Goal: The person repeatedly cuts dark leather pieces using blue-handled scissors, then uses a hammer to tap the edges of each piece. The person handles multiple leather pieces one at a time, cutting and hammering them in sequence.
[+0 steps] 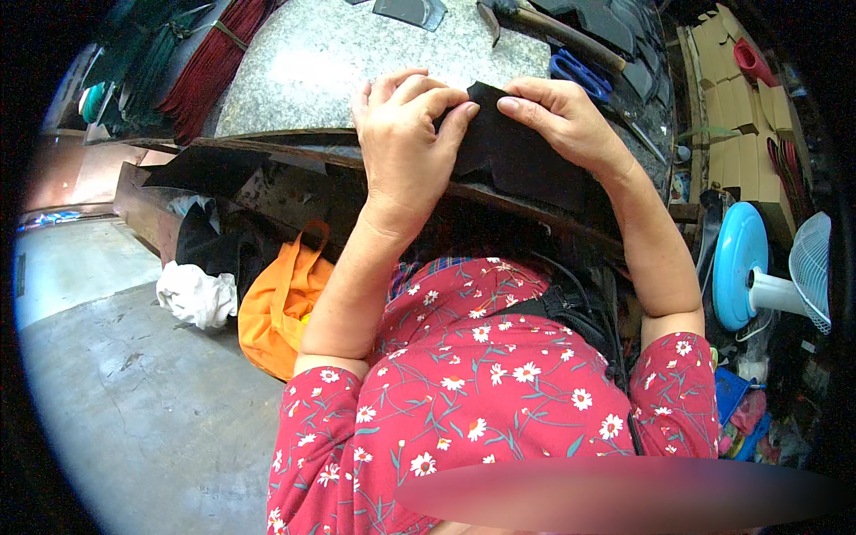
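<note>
A thin black sheet (513, 147) with angled corners hangs over the near edge of the work table; whether it is leather or cloth I cannot tell. My left hand (410, 134) pinches its upper left edge between thumb and fingers. At the upper right edge, my right hand (557, 120) grips the same sheet, thumb on top and fingers curled under. A narrow stretch of the edge shows between my two thumbs. Under both hands lies a speckled grey stone slab (303, 98), set on the table.
Beyond my right hand are a wooden-handled hammer (580, 43), blue-handled scissors (580, 75) and stacked black pieces (637, 45). Dark red cord bundles (218, 67) and green ones (143, 85) lie left. An orange bag (283, 308) sits below the table; a blue-based fan (740, 267) stands right.
</note>
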